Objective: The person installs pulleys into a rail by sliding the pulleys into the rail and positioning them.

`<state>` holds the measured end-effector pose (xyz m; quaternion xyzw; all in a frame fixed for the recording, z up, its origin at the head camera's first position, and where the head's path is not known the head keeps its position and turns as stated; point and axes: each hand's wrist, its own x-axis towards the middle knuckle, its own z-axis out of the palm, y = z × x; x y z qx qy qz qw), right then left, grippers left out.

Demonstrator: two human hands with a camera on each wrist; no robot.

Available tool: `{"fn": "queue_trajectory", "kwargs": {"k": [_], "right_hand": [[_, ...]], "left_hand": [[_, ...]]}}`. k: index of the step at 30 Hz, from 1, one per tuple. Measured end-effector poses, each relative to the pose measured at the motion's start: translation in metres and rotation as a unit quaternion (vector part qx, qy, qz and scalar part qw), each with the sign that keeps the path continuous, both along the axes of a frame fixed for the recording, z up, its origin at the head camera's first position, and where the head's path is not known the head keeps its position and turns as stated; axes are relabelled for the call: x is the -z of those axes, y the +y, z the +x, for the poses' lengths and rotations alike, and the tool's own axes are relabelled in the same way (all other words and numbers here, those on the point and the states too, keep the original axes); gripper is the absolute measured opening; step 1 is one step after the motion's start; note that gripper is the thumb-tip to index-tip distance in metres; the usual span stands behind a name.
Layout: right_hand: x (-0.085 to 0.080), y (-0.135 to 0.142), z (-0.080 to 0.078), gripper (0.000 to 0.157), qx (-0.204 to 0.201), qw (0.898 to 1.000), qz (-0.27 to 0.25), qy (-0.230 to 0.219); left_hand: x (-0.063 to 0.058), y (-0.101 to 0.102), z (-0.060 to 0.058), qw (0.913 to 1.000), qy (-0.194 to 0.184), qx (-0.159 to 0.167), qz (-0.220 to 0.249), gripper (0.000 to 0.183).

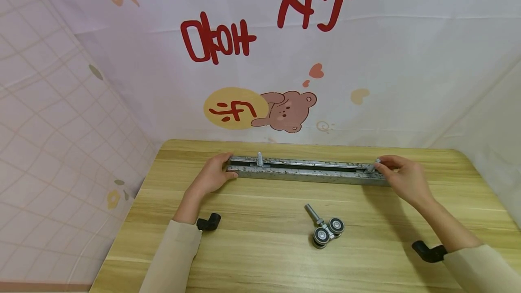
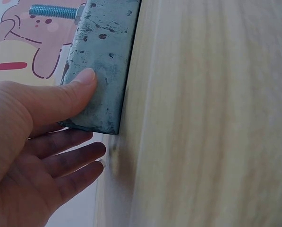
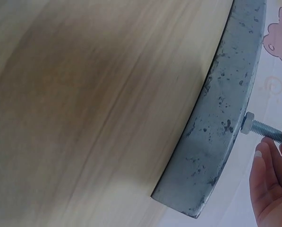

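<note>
A slotted steel track (image 1: 301, 177) with speckled grey sides lies along the back of the table, slot facing up. At its left end my left hand (image 1: 212, 174) holds it, thumb (image 2: 79, 92) pressed on the front side and the other fingers behind and under the end. One threaded bolt (image 1: 259, 158) stands up from the slot near that hand. Close to the right end my right hand (image 1: 409, 181) pinches a second upright bolt (image 3: 267, 131) between thumb and fingertips; a hex nut (image 3: 247, 123) sits at its base, right at the slot. Whatever carries the bolts inside the track is mostly hidden.
In front of the track a loose roller hanger (image 1: 321, 236) with black-and-silver wheels and a threaded bolt lies on the wooden table (image 1: 252, 248). Behind the table hangs a white printed cloth (image 1: 407, 67) with a bear. Black wrist mounts (image 1: 209, 222) are on both arms.
</note>
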<state>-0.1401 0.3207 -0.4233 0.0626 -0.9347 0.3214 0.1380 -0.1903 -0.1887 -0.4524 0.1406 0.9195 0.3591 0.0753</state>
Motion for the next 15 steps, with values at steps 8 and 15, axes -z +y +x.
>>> {"fn": "queue_trajectory", "kwargs": {"k": [8,15], "right_hand": [[0.0004,-0.0061,-0.0016,0.028,0.001,1.000,-0.006,0.014],[0.0013,-0.0098,-0.0020,0.028,0.000,1.000,-0.015,0.001]], "left_hand": [[0.0000,0.0004,-0.0001,1.0000,-0.003,0.000,0.001,0.069],[0.0007,-0.0007,-0.0006,1.0000,-0.002,0.001,-0.001,0.069]]}}
